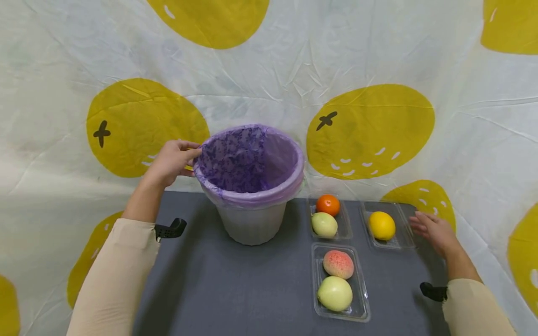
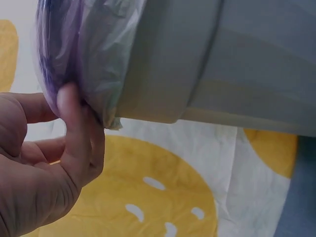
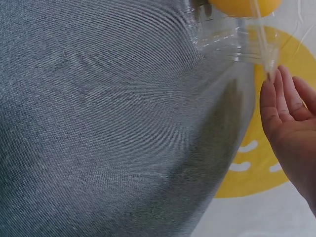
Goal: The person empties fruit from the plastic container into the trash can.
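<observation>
My left hand (image 1: 171, 161) holds the left rim of a white trash bin (image 1: 251, 224) standing on the grey table. A purple patterned bag (image 1: 273, 156) lines the bin and folds over its rim. In the left wrist view, the thumb and fingers (image 2: 74, 118) are bent at the bagged rim. At the right, my right hand (image 1: 435, 232) has its fingers extended beside a clear plastic tray (image 1: 403, 238) with a yellow round fruit (image 1: 381, 226) in it. The right wrist view shows the fingertips (image 3: 269, 91) right at the tray's corner.
Another clear tray (image 1: 346, 228) by the bin holds an orange-red fruit (image 1: 328, 205) and a pale green fruit (image 1: 324, 225). Nearer, a third tray (image 1: 360, 308) holds a peach (image 1: 338, 264) and a pale green fruit (image 1: 335, 293). A fruit-printed cloth (image 1: 252, 70) hangs behind the table.
</observation>
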Motion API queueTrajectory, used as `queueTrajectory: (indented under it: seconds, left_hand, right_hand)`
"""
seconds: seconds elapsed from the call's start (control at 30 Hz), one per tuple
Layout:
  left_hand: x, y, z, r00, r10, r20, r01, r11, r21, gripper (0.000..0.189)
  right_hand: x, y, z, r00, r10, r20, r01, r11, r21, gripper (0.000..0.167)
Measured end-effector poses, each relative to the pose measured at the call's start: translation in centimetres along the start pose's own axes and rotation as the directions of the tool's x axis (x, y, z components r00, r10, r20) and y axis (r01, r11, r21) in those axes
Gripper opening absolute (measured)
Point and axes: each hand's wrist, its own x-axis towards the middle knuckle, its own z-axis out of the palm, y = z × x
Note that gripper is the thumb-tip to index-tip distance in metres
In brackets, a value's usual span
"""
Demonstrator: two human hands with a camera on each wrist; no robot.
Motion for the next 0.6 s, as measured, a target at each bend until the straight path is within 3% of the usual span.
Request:
queueTrajectory:
  seconds: [0.1,0.23,0.33,0.5,0.6]
  left_hand:
    - [0.1,0.1,-0.1,1.000,-0.019,0.017,0.020,0.999,-0.028,0.050]
    - [0.3,0.2,-0.4,0.998,-0.045,0.042,0.048,0.997,-0.059,0.052]
    - [0.3,0.2,-0.6,0.997,-0.062,0.051,0.065,0.995,-0.072,0.053]
    - [0.4,0.2,-0.5,0.995,-0.087,0.054,0.091,0.992,-0.085,0.053]
    - [0.3,0.4,-0.2,0.994,-0.094,0.053,0.098,0.991,-0.092,0.054]
  right_hand:
    - [0.2,0.3,-0.1,1.000,0.013,0.022,-0.016,0.992,0.126,0.052]
    - [0.8,0.5,-0.3,0.996,0.048,0.072,-0.066,0.959,0.274,0.016]
    - [1.3,0.4,-0.3,0.990,0.082,0.118,-0.108,0.965,0.241,0.029]
    - [1.8,0.3,-0.1,0.982,0.116,0.146,-0.120,0.993,0.017,0.072]
    - [1.7,0.2,-0.1,0.980,0.146,0.131,-0.135,0.987,-0.090,0.075]
